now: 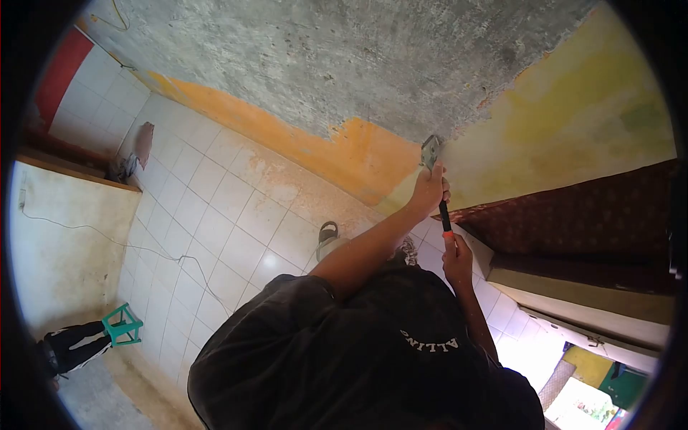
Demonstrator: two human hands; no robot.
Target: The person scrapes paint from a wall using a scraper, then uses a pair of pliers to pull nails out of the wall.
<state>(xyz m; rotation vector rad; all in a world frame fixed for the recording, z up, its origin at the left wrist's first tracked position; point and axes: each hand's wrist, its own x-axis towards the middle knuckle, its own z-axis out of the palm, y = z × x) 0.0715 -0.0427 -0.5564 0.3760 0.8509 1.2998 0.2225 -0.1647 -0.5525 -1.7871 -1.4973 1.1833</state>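
Observation:
A long-handled scraper [445, 215] has a black shaft, an orange band and a metal head. My left hand [429, 190] is closed around it just below the head. Lower down, my right hand [457, 259] grips the handle's end by the orange band. The scraper's head rests at the wall [337, 64], where bare grey plaster meets yellow and orange paint [376, 154]. The paint's edge is ragged there.
White floor tiles [222, 215] carry pale dust near the wall. A thin cable [179, 258] crosses the floor at left. A green stool [123, 325] stands near a seated person's legs [75, 344]. At right is a piece of furniture with a patterned dark-red cover [573, 215].

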